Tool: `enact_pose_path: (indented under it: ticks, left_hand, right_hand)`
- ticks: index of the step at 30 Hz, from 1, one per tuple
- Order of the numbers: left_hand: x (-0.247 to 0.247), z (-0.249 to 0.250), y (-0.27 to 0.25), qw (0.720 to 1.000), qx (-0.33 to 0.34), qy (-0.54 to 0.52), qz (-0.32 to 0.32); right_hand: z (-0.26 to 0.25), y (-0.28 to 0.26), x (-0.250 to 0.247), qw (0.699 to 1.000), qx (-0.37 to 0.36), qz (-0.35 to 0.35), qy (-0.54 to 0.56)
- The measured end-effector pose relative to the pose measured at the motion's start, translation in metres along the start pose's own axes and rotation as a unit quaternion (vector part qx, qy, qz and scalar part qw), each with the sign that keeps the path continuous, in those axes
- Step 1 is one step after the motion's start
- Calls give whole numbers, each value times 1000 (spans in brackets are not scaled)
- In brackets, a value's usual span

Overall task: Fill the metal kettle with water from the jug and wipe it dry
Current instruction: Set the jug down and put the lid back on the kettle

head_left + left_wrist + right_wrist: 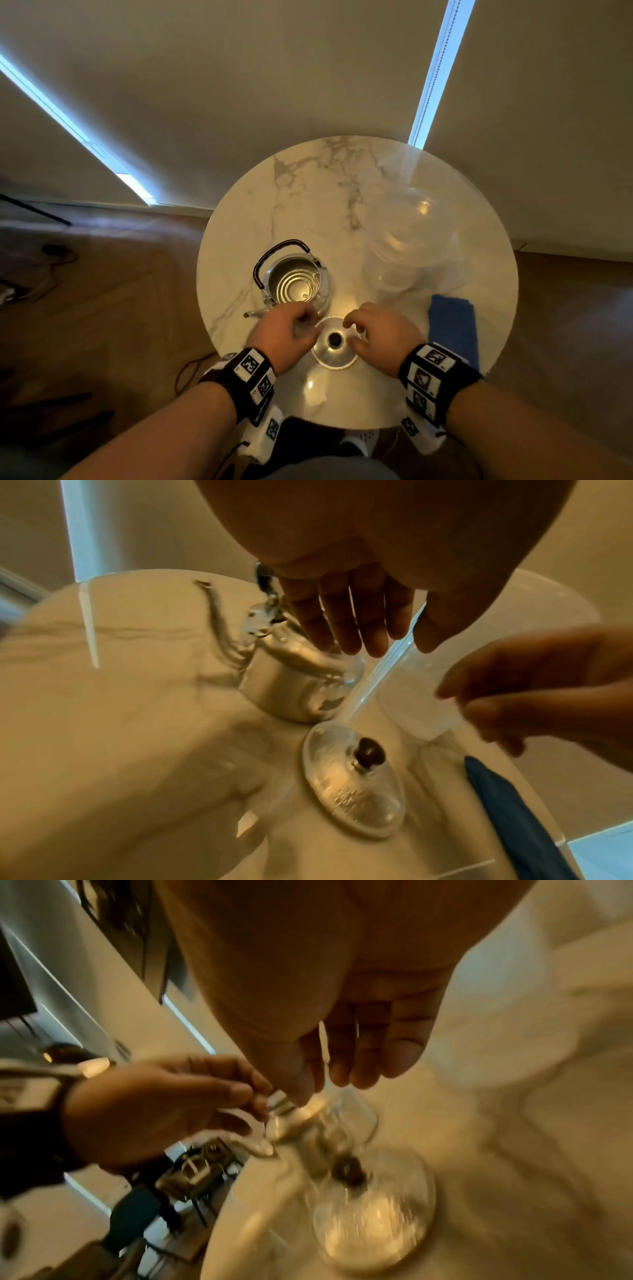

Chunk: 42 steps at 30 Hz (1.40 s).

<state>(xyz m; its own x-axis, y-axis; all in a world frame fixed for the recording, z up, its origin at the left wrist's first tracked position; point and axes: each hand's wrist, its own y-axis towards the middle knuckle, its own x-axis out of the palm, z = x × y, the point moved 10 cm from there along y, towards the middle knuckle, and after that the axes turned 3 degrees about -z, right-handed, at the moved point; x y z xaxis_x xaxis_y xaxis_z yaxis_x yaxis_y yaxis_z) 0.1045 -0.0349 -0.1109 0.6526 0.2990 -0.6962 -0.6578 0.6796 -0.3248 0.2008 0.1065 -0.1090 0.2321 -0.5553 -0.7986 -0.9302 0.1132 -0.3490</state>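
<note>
no writing reads anywhere; the wristbands carry only square black-and-white codes. the kettle (294, 281) stands open on the table (239, 219), its lid (335, 346) lying just beside it. the jug (412, 246) and blue cloth (454, 330) sit right. left hand (286, 334) and right hand (380, 334) hover loosely curled, holding nothing.

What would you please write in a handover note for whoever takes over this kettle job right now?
Left hand: open, empty, fingers by the metal kettle's near rim.
Right hand: open, empty, at the right edge of the kettle lid.
Things: kettle upright and uncovered on the marble table; lid lying in front of it; clear jug to its right; blue cloth near the table's right edge.
Done: lid off.
Left: pour from the jug (whether the kettle holds water cannot be told), then wipe it dry.
</note>
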Motion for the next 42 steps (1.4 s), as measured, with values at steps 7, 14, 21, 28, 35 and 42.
enact_pose_path:
  ticks: [7,14,21,28,35,42]
  left_hand:
    - [-8,-57,-33,997,-8,63,-34]
    - [-47,-80,-21,998,29,61,-1]
    - [-87,-71,11,993,91,51,52]
    - [-100,-53,40,982,145,104,66]
    - [-89,-49,57,970,164,171,46]
    - [-82,-54,69,968,140,207,30]
  right_hand:
    - [2,38,81,994,58,-73,-57]
    - [-4,33,54,997,78,-27,0]
    - [-52,38,-25,993,37,88,72]
    - [-77,108,-25,991,76,105,23]
    - [-93,129,-13,991,95,89,-28]
    - [-92,130,-14,992,105,60,-18]
